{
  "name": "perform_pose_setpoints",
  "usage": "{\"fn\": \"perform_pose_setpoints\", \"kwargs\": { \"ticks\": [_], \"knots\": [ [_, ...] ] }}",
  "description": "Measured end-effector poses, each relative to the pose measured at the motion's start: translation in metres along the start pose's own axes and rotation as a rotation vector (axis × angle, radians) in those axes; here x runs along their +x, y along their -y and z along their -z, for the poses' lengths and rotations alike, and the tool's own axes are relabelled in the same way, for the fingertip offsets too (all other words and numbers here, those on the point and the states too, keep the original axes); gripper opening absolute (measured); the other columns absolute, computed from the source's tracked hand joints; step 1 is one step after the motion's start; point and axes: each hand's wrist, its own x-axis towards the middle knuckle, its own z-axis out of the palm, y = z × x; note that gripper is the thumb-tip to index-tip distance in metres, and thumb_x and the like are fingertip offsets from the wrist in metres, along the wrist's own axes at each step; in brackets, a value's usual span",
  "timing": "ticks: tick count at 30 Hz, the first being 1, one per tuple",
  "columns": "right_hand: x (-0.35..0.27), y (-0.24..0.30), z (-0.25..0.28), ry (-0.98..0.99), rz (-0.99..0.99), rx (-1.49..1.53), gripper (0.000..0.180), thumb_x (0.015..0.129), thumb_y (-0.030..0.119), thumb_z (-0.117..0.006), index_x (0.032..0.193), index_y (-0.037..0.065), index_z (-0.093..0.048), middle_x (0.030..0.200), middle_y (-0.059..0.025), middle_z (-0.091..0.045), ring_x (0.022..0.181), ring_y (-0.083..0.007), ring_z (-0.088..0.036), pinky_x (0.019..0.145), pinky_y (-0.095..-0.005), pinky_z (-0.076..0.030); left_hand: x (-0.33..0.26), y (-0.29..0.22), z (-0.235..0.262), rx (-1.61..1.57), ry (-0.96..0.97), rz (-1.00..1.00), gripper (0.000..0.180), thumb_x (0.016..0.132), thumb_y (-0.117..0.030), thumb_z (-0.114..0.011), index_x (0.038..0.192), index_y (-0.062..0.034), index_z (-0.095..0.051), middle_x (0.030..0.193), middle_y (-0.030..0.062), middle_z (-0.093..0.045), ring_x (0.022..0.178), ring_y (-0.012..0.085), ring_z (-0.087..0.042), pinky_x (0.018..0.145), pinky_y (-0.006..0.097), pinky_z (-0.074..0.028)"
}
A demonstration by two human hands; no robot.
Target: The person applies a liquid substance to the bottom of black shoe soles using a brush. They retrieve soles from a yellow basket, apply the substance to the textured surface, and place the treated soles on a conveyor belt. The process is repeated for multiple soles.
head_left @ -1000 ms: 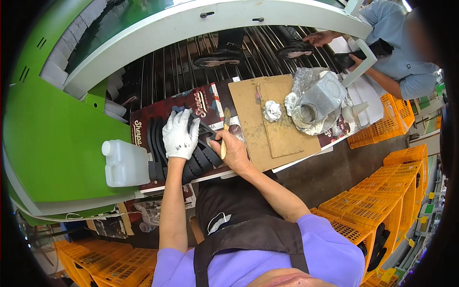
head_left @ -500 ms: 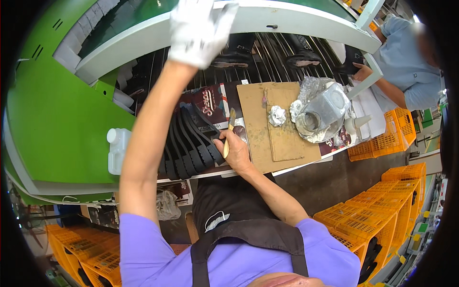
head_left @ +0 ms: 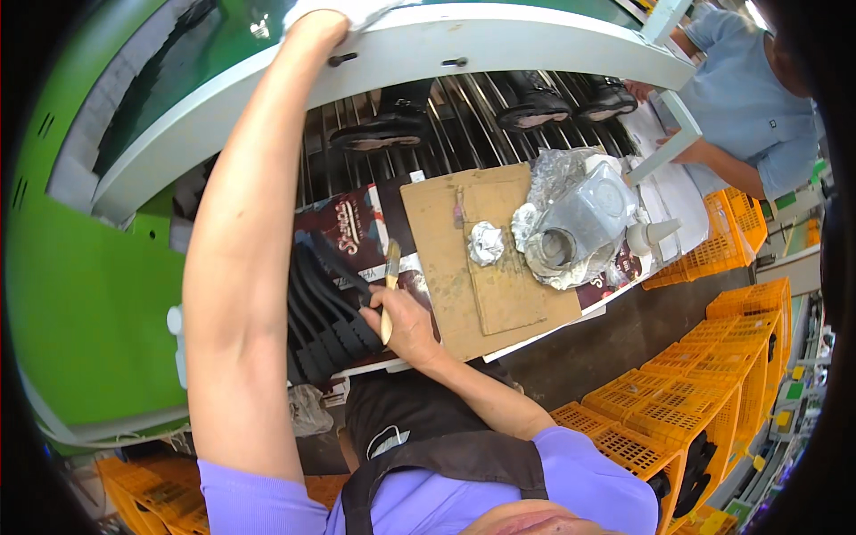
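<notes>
My right hand (head_left: 406,323) grips a wooden-handled brush (head_left: 390,276), bristles pointing away from me. It rests against a row of black shoe soles (head_left: 325,312) standing on edge on a dark printed sheet (head_left: 352,223). My left arm is stretched far up across the white hood of the machine (head_left: 499,40). Only the wrist and a strip of the white glove of my left hand (head_left: 343,9) show at the top edge. What that hand touches is out of the picture.
A brown cardboard board (head_left: 481,267) holds a crumpled foil ball (head_left: 486,242). Beside it are a foil-wrapped grey container (head_left: 575,227) and a white squeeze bottle (head_left: 651,234). Black shoes (head_left: 383,134) ride on metal rollers. A co-worker in blue (head_left: 749,107) stands at upper right; orange crates (head_left: 713,357) are stacked at right.
My left hand left the soles and rose to the top of the frame, its glove now almost out of view. My right hand has stayed by the soles with the brush.
</notes>
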Motion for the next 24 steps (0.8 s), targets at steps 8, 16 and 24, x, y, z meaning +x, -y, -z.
{"fn": "perform_pose_setpoints", "kwargs": {
  "ticks": [8, 16, 24],
  "knots": [
    [0.001, 0.000, -0.002, 0.071, 0.015, 0.040, 0.025, 0.073, 0.011, -0.075, 0.087, 0.007, -0.055, 0.102, -0.0139, -0.065, 0.086, -0.0318, -0.059, 0.074, -0.0399, -0.048, -0.004, 0.008, -0.001, -0.281, -0.046, 0.053, 0.064, 0.085, -0.050, -0.061, 0.122, 0.0012, -0.053, 0.101, 0.0173, -0.065, 0.090, 0.0211, -0.062, 0.080, 0.031, -0.048],
    [0.001, -0.004, -0.004, 0.049, 0.018, 0.063, 0.023, 0.073, 0.013, -0.074, 0.087, 0.008, -0.056, 0.101, -0.0129, -0.063, 0.086, -0.0312, -0.057, 0.075, -0.0402, -0.048, 0.008, 0.027, -0.001, -0.106, -0.085, 0.025, 0.047, 0.090, -0.045, -0.055, 0.090, 0.0016, -0.062, 0.071, 0.0103, -0.062, 0.064, 0.0190, -0.058, 0.063, 0.033, -0.045],
    [0.003, -0.005, 0.000, 0.082, -0.048, 0.109, 0.024, 0.075, 0.010, -0.074, 0.088, 0.004, -0.054, 0.099, -0.0178, -0.063, 0.089, -0.0356, -0.059, 0.078, -0.0421, -0.047, 0.006, 0.032, -0.008, -0.166, -0.146, -0.046, 0.043, 0.091, -0.039, -0.055, 0.095, 0.0020, -0.064, 0.086, 0.0161, -0.066, 0.076, 0.0224, -0.061, 0.072, 0.034, -0.047]
  ]
}}
